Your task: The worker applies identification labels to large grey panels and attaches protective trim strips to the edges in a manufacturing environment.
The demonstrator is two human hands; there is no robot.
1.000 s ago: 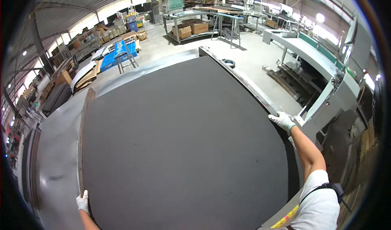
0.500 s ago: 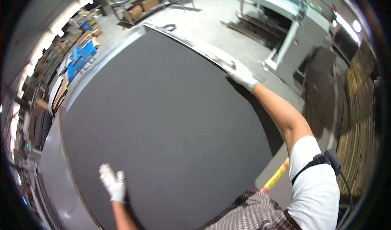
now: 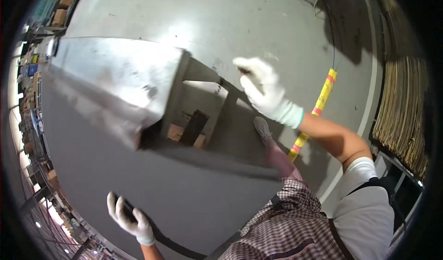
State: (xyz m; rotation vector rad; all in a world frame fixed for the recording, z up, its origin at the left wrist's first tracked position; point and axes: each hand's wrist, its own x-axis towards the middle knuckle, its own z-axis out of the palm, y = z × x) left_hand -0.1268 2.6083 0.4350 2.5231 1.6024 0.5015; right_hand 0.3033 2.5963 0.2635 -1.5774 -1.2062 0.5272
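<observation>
My right hand [image 3: 265, 87], in a white glove with a mint cuff, is raised over the floor, right of a shiny metal piece [image 3: 134, 71]. Its fingers curve and its thumb stands apart; a dark patch shows by the fingertips, too unclear to name. Over the near left part of a large dark grey flat surface [image 3: 184, 191] is my gloved left hand [image 3: 129, 221], fingers bent and spread from the thumb, with a dark shadow between them. The metal piece lies along the surface's far side, its lower part smeared by motion.
Below the metal piece an opening shows a dark bar [image 3: 194, 127] and brown pieces. A yellow pole with pink bands [image 3: 325, 91] crosses the floor at right. Stacked brown sheets [image 3: 401, 117] stand at the far right. My shoe [image 3: 262, 126] is beside the opening.
The view has swung down and to the right. My right hand has left the metal edge and is in the air. My left hand's fingers, flatter before, are now more bent.
</observation>
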